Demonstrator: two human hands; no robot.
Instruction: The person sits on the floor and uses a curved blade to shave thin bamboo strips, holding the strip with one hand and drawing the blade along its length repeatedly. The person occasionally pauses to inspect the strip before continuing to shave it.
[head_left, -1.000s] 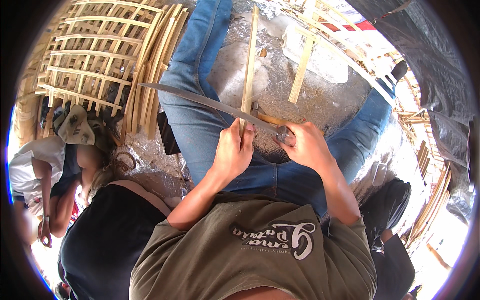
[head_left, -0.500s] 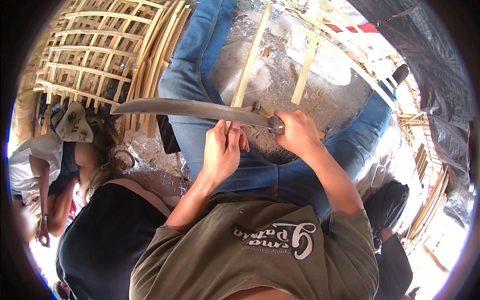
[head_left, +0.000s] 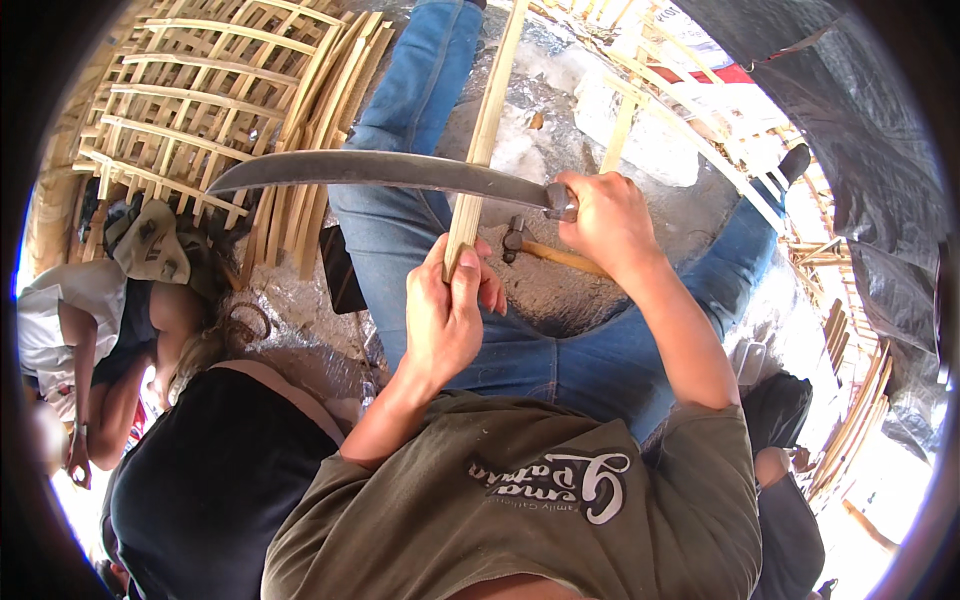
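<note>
Head view: since the earlier frame, the knife had moved up the strip, away from the left fingers, and the hammer had come into fuller sight below the right fingers. The left hand gripped the strip near its lower end, thumb on top; the strip extended forward from those fingers and passed beneath the blade. The right hand was wrapped around the knife handle, with the blade pointing left, beyond the left fingertips.

The step in hand was judged to be shaving the strip lengthwise. The next move appeared to call for a firm left grip, a controlled blade angle and left fingers clear of the edge.

The strip's far end was cut off above. The right fingers covered most of the knife handle. Contact between blade and strip could not be confirmed.
</note>
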